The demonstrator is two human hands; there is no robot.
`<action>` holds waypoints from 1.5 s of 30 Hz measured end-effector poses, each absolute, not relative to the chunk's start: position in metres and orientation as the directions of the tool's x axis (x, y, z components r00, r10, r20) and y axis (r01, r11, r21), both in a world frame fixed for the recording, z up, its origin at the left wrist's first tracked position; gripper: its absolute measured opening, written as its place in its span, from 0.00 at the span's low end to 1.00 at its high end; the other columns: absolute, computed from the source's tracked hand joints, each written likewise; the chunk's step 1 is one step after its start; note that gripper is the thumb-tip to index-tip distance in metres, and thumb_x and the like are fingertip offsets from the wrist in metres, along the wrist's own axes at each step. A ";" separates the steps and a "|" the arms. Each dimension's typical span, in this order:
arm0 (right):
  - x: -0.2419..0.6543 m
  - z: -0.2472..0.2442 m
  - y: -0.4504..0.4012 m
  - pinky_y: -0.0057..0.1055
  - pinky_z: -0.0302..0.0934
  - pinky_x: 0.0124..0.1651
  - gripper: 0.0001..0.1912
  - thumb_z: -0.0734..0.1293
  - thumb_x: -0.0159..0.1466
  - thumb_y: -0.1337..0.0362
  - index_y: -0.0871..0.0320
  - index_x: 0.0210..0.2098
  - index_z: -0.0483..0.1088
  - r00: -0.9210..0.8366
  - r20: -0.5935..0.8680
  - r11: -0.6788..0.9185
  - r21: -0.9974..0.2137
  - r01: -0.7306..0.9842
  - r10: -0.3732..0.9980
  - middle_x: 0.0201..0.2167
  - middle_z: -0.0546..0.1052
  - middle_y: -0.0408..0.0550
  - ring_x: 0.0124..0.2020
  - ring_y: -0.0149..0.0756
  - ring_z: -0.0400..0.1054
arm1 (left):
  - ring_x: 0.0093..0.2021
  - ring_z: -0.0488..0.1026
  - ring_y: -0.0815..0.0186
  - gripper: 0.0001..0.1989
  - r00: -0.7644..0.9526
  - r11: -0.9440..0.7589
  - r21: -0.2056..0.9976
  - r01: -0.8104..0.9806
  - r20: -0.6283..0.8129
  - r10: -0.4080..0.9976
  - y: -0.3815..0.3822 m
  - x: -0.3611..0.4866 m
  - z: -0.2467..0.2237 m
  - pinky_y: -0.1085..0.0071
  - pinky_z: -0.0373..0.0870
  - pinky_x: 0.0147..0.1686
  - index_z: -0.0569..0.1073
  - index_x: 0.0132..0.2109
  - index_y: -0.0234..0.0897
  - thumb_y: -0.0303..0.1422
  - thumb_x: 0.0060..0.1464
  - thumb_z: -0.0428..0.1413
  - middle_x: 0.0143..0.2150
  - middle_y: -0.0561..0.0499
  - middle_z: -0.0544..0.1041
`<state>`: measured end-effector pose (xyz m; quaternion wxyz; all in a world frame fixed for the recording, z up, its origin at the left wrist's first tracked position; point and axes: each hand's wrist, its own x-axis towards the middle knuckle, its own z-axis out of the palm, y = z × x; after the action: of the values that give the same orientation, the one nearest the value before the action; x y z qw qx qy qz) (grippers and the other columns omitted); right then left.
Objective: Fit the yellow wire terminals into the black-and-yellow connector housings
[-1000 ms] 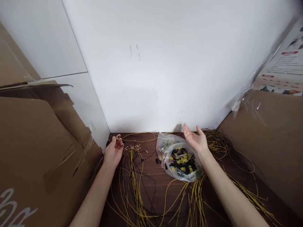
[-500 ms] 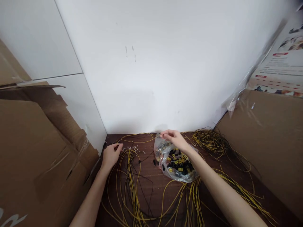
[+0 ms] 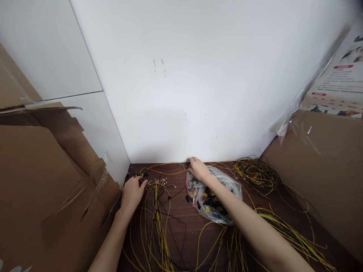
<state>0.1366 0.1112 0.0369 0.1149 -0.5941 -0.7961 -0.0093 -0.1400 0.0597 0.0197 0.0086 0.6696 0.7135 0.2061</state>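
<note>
White wall (image 3: 212, 83) behind, brown counter (image 3: 181, 206) below: right hand (image 3: 200, 170) has dropped, half-curled, bringing the plastic bag (image 3: 231, 180) within touch at its far edge; left hand (image 3: 132, 192) curls near dark pieces (image 3: 145, 175), can't tell what either grip holds

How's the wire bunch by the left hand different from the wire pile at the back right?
The wire bunch runs in long strands; the wire pile is looped and tangled. The wire bunch shows a cluster of pale tips near the left hand; the wire pile shows no such cluster. Both mix yellow and dark strands.
</note>
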 end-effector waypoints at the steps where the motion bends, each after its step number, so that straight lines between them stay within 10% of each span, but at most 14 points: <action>1: 0.136 0.036 0.113 0.34 0.57 0.48 0.18 0.63 0.60 0.66 0.64 0.50 0.64 -0.263 0.191 0.288 -0.115 0.951 0.946 0.46 0.70 0.58 0.48 0.44 0.65 | 0.41 0.72 0.52 0.22 -0.102 0.018 0.302 0.953 0.268 0.958 0.059 -0.140 0.020 0.65 0.64 0.39 0.73 0.48 0.27 0.39 0.55 0.47 0.39 0.37 0.75; 11: 0.142 0.035 0.112 0.36 0.50 0.47 0.06 0.63 0.61 0.65 0.59 0.35 0.71 -0.260 0.221 0.283 -0.080 0.956 0.940 0.42 0.72 0.53 0.48 0.43 0.62 | 0.45 0.65 0.52 0.24 -0.134 0.041 0.210 0.977 0.450 0.883 0.051 -0.125 0.025 0.60 0.64 0.45 0.64 0.56 0.29 0.35 0.54 0.49 0.45 0.38 0.66; 16: 0.146 0.039 0.111 0.34 0.48 0.45 0.04 0.63 0.60 0.68 0.59 0.32 0.70 -0.342 0.215 0.371 -0.109 0.922 0.915 0.38 0.75 0.50 0.43 0.39 0.64 | 0.49 0.63 0.56 0.18 0.079 -0.265 0.230 0.936 0.598 0.797 0.050 -0.104 0.033 0.60 0.62 0.51 0.67 0.53 0.35 0.31 0.55 0.48 0.50 0.42 0.67; 26: 0.159 0.044 0.105 0.28 0.52 0.41 0.04 0.63 0.58 0.70 0.59 0.31 0.69 -0.419 0.260 0.482 -0.267 0.834 0.870 0.35 0.73 0.47 0.37 0.34 0.65 | 0.60 0.55 0.55 0.26 0.442 -0.513 0.216 0.831 0.303 0.844 0.101 -0.056 0.025 0.59 0.52 0.59 0.60 0.60 0.30 0.33 0.55 0.52 0.60 0.40 0.62; 32: 0.161 0.044 0.103 0.29 0.56 0.41 0.05 0.62 0.58 0.71 0.59 0.32 0.70 -0.403 0.308 0.489 -0.291 0.822 0.862 0.35 0.73 0.49 0.38 0.36 0.65 | 0.48 0.65 0.55 0.11 0.408 -0.451 0.158 0.878 0.244 0.880 0.112 -0.038 0.028 0.60 0.61 0.46 0.75 0.43 0.36 0.33 0.55 0.52 0.43 0.43 0.73; 38: 0.148 0.040 0.104 0.35 0.53 0.52 0.19 0.64 0.59 0.70 0.61 0.51 0.65 -0.498 0.375 0.607 -0.276 0.746 0.782 0.48 0.71 0.54 0.49 0.39 0.63 | 0.39 0.69 0.62 0.10 0.476 -0.562 0.301 0.771 0.314 0.821 0.112 -0.033 0.033 0.68 0.62 0.41 0.75 0.37 0.36 0.31 0.57 0.49 0.37 0.47 0.75; 45: 0.150 0.049 0.109 0.31 0.58 0.41 0.13 0.59 0.65 0.63 0.60 0.31 0.73 -0.530 0.444 0.684 -0.345 0.643 0.723 0.29 0.74 0.49 0.34 0.35 0.65 | 0.34 0.70 0.65 0.17 0.567 -0.638 0.511 0.576 0.312 0.762 0.109 -0.044 0.044 0.72 0.63 0.36 0.74 0.35 0.35 0.39 0.60 0.43 0.34 0.49 0.77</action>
<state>0.1502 0.1090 0.0491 0.2860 -0.3917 -0.8718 0.0693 -0.0441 0.1088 0.0441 0.1791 0.8669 0.3861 0.2597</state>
